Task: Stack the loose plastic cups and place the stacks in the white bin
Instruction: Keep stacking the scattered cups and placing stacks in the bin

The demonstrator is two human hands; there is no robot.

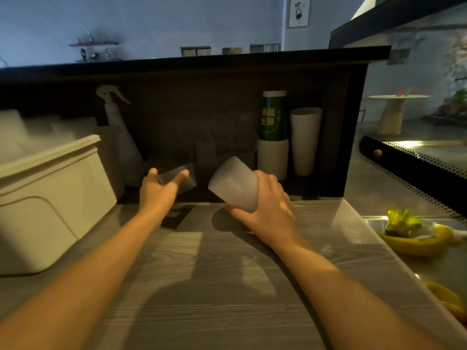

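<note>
My right hand (267, 205) grips a ribbed, frosted plastic cup (233, 184), or a short stack of them, tilted with its mouth pointing up and to the left, just above the wooden counter. My left hand (161, 186) reaches under the dark shelf and holds a clear ribbed cup (183, 176) lying on its side, thumb on one side and fingers on the other. The white bin (50, 188) stands at the left on the counter, its rim open towards the top. More clear cups (209, 145) show faintly in the shadow behind.
A spray bottle (121, 137) stands between the bin and my left hand. Tall white and green paper cup stacks (274, 137) stand at the back right under the shelf. Yellow dishes (417, 238) sit at the right edge. The grey wooden counter (202, 286) stretches towards me.
</note>
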